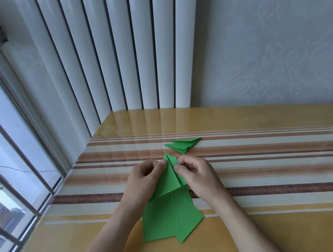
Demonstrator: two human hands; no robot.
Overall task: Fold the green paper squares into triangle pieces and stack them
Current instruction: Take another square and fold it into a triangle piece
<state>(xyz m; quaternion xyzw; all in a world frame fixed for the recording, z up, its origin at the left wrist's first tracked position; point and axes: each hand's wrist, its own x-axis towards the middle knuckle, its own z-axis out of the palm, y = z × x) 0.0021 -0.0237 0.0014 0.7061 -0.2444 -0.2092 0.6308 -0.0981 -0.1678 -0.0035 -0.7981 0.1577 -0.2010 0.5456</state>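
Two hands work one half-folded green paper piece (170, 176) — the left hand (144, 176) pinches its left flap, the right hand (197, 173) pinches the right flap near the centre crease. The fold looks mid-way: flaps being brought to the middle, so next comes pressing the crease flat. Just below the grip lie loose flat green paper squares (167, 218); just beyond it sits the small stack of finished green triangles (184, 144). The glossy striped surface (278, 165) offers open room rightward — its left edge runs near the window.
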